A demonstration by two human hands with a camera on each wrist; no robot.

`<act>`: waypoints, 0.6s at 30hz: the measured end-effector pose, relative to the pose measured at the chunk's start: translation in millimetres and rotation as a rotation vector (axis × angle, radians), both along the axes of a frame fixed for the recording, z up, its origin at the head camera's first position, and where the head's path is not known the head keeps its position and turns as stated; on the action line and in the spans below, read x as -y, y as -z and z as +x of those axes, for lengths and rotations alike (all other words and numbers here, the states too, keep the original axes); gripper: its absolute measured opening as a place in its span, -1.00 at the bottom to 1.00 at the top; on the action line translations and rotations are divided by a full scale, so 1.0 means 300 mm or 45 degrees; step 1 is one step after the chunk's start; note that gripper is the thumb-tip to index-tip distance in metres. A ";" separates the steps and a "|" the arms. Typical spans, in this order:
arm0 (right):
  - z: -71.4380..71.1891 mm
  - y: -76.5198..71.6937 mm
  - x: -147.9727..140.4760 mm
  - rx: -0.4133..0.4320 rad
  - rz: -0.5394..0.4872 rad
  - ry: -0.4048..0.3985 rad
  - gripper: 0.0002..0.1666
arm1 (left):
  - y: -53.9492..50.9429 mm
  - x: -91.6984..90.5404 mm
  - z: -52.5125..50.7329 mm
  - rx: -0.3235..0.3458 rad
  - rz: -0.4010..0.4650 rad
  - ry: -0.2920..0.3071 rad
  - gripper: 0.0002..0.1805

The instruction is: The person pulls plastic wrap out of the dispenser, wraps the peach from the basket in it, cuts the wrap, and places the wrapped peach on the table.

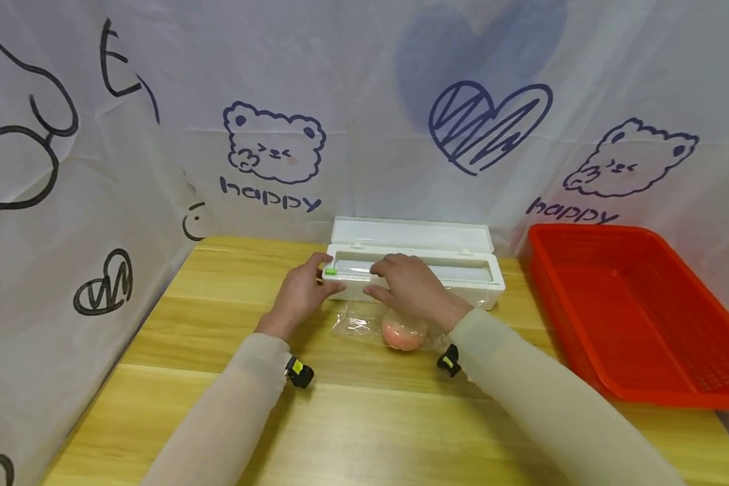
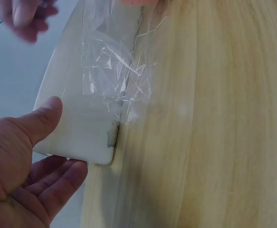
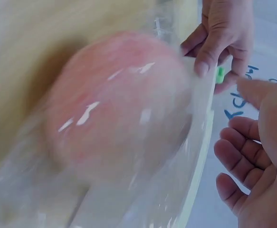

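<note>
A white cling film dispenser [image 1: 413, 290] stands at the back of the table with its lid [image 1: 410, 233] raised. A green slide cutter [image 1: 331, 271] sits at its left end. My left hand [image 1: 298, 293] grips that end, thumb on the front face and fingers around the side. Clear cling film [image 2: 114, 71] hangs over the dispenser's front and onto the table. Under the film lies a pink peach [image 3: 124, 104], in front of the dispenser. Above the dispenser's middle, my right hand [image 1: 410, 287] hovers with loosely bent fingers, and nothing shows between them.
A red plastic basket [image 1: 583, 337] stands on the right side of the table. White cloth [image 1: 370, 101] with drawn hearts and bears hangs behind the wooden table [image 1: 352, 432] and along its left side.
</note>
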State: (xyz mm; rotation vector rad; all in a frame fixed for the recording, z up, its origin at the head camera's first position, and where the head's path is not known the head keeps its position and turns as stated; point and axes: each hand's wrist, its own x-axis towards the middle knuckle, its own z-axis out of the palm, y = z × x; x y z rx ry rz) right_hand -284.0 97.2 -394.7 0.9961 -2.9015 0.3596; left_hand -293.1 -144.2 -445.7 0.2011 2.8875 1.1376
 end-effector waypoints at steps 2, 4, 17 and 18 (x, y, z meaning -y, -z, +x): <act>-0.021 -0.010 0.042 0.010 0.013 0.000 -0.50 | 0.002 0.000 -0.001 -0.016 0.004 0.002 -0.32; -0.041 -0.016 0.086 0.013 0.030 -0.008 -0.53 | 0.004 0.001 -0.001 -0.025 0.014 -0.002 -0.33; -0.118 0.003 0.273 0.023 0.043 0.029 -0.75 | 0.013 0.010 -0.004 -0.112 0.015 0.010 -0.41; -0.120 0.006 0.279 0.020 0.049 0.032 -0.78 | 0.013 0.012 -0.004 -0.120 0.017 0.009 -0.42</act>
